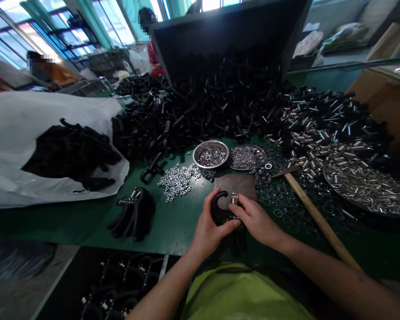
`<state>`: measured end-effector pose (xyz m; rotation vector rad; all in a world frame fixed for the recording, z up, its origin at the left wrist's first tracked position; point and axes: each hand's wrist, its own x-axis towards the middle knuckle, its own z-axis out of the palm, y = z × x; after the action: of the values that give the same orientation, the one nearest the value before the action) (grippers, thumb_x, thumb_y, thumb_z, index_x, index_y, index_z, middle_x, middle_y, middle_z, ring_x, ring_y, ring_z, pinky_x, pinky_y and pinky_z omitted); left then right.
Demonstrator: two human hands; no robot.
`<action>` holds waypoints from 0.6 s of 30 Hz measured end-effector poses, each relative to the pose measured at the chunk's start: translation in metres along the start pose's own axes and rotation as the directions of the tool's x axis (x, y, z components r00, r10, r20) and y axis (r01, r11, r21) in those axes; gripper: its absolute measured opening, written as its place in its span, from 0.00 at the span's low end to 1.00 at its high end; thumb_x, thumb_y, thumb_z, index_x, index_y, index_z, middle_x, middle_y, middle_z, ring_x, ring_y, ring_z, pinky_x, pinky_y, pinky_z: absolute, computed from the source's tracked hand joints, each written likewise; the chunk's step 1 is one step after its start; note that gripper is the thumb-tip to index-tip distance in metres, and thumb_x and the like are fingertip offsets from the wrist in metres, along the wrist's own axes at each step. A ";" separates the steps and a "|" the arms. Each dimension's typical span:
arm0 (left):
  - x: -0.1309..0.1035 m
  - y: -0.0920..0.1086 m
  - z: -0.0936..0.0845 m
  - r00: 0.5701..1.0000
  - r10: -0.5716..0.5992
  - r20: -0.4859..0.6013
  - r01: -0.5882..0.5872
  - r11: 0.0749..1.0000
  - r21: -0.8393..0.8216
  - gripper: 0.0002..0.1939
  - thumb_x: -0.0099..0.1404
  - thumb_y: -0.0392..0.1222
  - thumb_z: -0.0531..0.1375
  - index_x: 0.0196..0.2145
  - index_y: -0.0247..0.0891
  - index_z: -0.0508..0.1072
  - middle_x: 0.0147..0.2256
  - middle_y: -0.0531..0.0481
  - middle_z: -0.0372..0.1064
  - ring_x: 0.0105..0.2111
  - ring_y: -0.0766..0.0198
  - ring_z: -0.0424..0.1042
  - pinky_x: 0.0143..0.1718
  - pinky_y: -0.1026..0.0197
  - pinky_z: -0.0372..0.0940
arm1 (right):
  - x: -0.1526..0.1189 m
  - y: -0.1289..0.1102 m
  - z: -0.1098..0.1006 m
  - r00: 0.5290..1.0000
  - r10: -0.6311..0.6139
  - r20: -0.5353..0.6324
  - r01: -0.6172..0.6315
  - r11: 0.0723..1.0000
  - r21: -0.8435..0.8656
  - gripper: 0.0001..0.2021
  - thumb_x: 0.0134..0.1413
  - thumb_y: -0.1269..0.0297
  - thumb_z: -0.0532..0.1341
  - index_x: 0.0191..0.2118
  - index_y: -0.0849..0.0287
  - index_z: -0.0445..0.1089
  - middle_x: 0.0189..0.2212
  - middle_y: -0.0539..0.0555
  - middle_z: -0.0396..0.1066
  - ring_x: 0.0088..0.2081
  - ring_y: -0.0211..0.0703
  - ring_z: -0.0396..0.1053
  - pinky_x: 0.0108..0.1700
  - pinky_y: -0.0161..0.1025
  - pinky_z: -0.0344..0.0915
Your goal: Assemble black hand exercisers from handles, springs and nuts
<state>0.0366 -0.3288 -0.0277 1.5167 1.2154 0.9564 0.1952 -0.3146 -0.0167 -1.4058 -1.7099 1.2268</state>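
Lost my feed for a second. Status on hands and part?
Both hands, left hand and right hand, grip black hook part over brown plate. Hammer lies right, clear.

The hook [220,208] is sitting on the plate [243,184] at the desk's [180,226] near middle, between the left hand [209,229] and the right hand [258,220]. At twelve o'clock from it two bowls [210,154] are standing side by side, a heap of hooks [220,106] lying behind them. Loose nuts [178,179] are lying at ten o'clock, a hammer [316,215] at three o'clock, a bag [26,146] at nine o'clock.
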 end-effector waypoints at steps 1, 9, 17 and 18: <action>-0.001 -0.002 0.001 1.000 0.002 -0.020 -0.002 1.000 0.000 0.41 0.53 0.46 0.67 0.59 0.45 0.51 0.55 0.46 0.60 0.53 0.56 0.64 0.54 0.54 0.60 | -0.001 -0.002 0.001 0.999 -0.029 -0.034 0.026 0.996 -0.082 0.11 0.61 0.59 0.51 0.33 0.60 0.63 0.30 0.52 0.69 0.34 0.40 0.66 0.35 0.37 0.61; -0.005 -0.007 0.000 0.994 0.084 0.063 -0.088 0.994 0.071 0.42 0.49 0.42 0.68 0.56 0.44 0.51 0.50 0.46 0.63 0.49 0.55 0.67 0.50 0.53 0.62 | -0.006 0.000 -0.006 0.910 -0.347 0.227 0.406 0.631 -0.661 0.13 0.63 0.64 0.47 0.38 0.61 0.67 0.32 0.58 0.69 0.30 0.44 0.67 0.28 0.37 0.54; 0.000 -0.011 0.005 0.987 0.108 0.116 -0.115 0.992 0.056 0.42 0.48 0.39 0.68 0.55 0.45 0.50 0.47 0.48 0.65 0.45 0.58 0.69 0.47 0.56 0.64 | -0.005 0.000 -0.009 0.968 -0.202 0.151 0.250 0.706 -0.662 0.11 0.62 0.62 0.48 0.37 0.62 0.63 0.29 0.58 0.72 0.29 0.46 0.71 0.28 0.38 0.55; 0.001 -0.012 0.006 0.986 0.115 0.120 -0.123 0.991 0.057 0.41 0.49 0.39 0.68 0.55 0.45 0.50 0.46 0.49 0.65 0.44 0.59 0.69 0.46 0.56 0.64 | -0.004 -0.001 -0.009 0.977 -0.167 0.134 0.214 0.716 -0.665 0.10 0.61 0.62 0.49 0.37 0.62 0.63 0.28 0.58 0.72 0.29 0.46 0.71 0.28 0.38 0.55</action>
<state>0.0393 -0.3279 -0.0406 1.6886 1.0913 0.8998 0.2039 -0.3161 -0.0122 -1.5201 -2.4304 0.5290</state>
